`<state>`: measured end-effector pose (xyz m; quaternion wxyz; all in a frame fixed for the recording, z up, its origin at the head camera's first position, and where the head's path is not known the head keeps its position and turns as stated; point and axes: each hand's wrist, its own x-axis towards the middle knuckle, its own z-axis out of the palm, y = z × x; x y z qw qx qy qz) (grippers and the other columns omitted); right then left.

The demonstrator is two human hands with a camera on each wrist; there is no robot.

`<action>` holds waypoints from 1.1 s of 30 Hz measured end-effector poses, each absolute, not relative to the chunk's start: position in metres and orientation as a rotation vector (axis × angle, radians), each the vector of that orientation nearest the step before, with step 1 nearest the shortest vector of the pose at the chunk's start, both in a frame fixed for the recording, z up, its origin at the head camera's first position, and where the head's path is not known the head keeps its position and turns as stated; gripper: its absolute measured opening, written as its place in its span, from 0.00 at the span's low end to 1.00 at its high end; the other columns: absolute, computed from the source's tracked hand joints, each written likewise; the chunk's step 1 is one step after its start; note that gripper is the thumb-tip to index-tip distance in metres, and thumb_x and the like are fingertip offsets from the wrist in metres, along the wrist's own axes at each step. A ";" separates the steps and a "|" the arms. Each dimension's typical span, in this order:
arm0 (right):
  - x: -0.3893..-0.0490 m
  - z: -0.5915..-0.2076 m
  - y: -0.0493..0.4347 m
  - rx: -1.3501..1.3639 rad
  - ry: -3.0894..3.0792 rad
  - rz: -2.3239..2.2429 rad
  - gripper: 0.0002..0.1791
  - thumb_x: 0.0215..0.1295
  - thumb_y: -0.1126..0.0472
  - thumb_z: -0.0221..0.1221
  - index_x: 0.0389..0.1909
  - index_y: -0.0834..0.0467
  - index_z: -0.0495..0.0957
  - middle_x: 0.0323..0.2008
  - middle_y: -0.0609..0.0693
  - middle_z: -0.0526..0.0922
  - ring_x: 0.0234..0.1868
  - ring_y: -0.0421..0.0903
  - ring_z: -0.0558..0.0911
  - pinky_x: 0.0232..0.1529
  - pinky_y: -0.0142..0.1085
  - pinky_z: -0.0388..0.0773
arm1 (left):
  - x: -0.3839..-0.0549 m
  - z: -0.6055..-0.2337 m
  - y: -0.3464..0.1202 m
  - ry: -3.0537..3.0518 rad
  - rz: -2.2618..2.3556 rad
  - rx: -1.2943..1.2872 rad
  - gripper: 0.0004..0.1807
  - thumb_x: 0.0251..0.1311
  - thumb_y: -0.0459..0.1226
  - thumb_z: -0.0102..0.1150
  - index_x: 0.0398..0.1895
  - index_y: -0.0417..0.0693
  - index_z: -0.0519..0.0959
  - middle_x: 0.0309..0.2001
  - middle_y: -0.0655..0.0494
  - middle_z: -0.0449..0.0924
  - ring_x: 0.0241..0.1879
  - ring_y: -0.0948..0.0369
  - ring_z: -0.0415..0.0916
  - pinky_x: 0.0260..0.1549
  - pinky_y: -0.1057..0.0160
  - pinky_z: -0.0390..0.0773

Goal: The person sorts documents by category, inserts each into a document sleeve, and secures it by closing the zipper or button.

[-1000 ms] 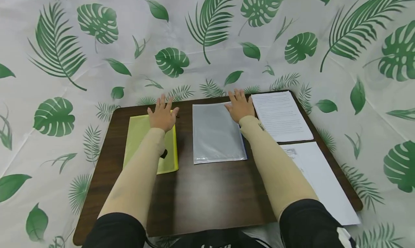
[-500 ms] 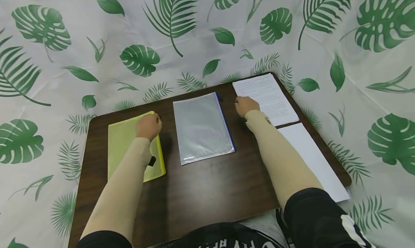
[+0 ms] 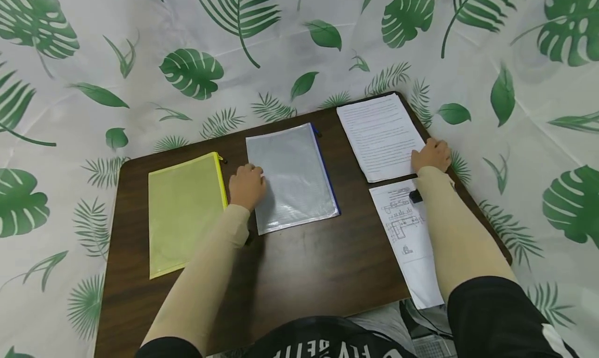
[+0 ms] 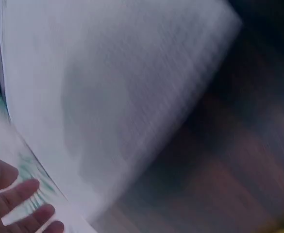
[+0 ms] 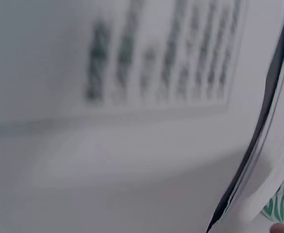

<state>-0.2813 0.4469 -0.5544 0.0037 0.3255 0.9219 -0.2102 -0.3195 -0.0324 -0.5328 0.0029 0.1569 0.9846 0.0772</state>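
Observation:
My left hand (image 3: 247,186) is over the left edge of a clear grey zip folder (image 3: 295,176) with a blue strip; the left wrist view shows its fingers (image 4: 27,218) spread and loosely bent, holding nothing. To its left lies a yellow zip folder (image 3: 187,212). My right hand (image 3: 431,155) is at the right edge of a stack of lined printed sheets (image 3: 381,134). Only fingertips (image 5: 281,228) show in the right wrist view, apart from one another; whether they touch the paper is unclear. Below that stack, partly under my forearm, lies a sheet with printed drawings (image 3: 404,228).
Everything lies on a dark brown wooden table (image 3: 323,269) with rounded corners. A white cloth with green leaves (image 3: 281,51) surrounds it. The drawing sheet's lower end hangs over the table's front edge.
Both hands have moved right: the left from the yellow folder to the grey one, the right from the lined stack's left side to its right edge. The view has shifted too.

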 end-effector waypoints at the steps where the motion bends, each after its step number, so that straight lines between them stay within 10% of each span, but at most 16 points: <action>1: -0.282 -0.554 0.450 1.014 2.874 -0.653 0.35 0.76 0.53 0.48 0.72 0.74 0.53 0.67 0.77 0.56 0.67 0.72 0.57 0.64 0.66 0.57 | -0.318 -0.534 -0.022 3.088 0.221 0.481 0.18 0.74 0.43 0.50 0.57 0.43 0.81 0.60 0.43 0.78 0.59 0.43 0.73 0.50 0.39 0.76; 8: -0.289 -0.558 0.464 0.945 2.801 -0.528 0.39 0.74 0.52 0.51 0.70 0.77 0.51 0.63 0.79 0.59 0.65 0.73 0.60 0.63 0.66 0.63 | -0.300 -0.548 0.054 3.128 0.075 0.461 0.27 0.76 0.51 0.45 0.65 0.41 0.75 0.70 0.41 0.69 0.64 0.43 0.70 0.52 0.37 0.76; 16: -0.293 -0.555 0.464 0.874 2.758 -0.514 0.36 0.72 0.54 0.56 0.64 0.81 0.59 0.58 0.80 0.62 0.60 0.73 0.63 0.59 0.65 0.69 | -0.290 -0.566 0.100 2.882 0.295 0.232 0.44 0.74 0.65 0.34 0.80 0.44 0.55 0.80 0.38 0.44 0.78 0.36 0.43 0.56 0.21 0.61; 26: -0.300 -0.552 0.474 0.782 2.664 -0.755 0.40 0.67 0.63 0.59 0.67 0.83 0.50 0.60 0.81 0.62 0.61 0.74 0.66 0.66 0.62 0.65 | -0.296 -0.583 0.126 2.780 0.366 -0.029 0.66 0.52 0.82 0.38 0.82 0.45 0.48 0.81 0.35 0.31 0.78 0.35 0.28 0.53 0.15 0.54; 33: -0.303 -0.563 0.491 0.655 2.637 -0.892 0.41 0.65 0.61 0.63 0.68 0.80 0.53 0.61 0.77 0.64 0.60 0.71 0.68 0.66 0.62 0.63 | -0.307 -0.583 0.136 2.659 0.367 -0.091 0.63 0.58 0.74 0.51 0.83 0.46 0.41 0.79 0.34 0.20 0.76 0.32 0.21 0.55 0.16 0.53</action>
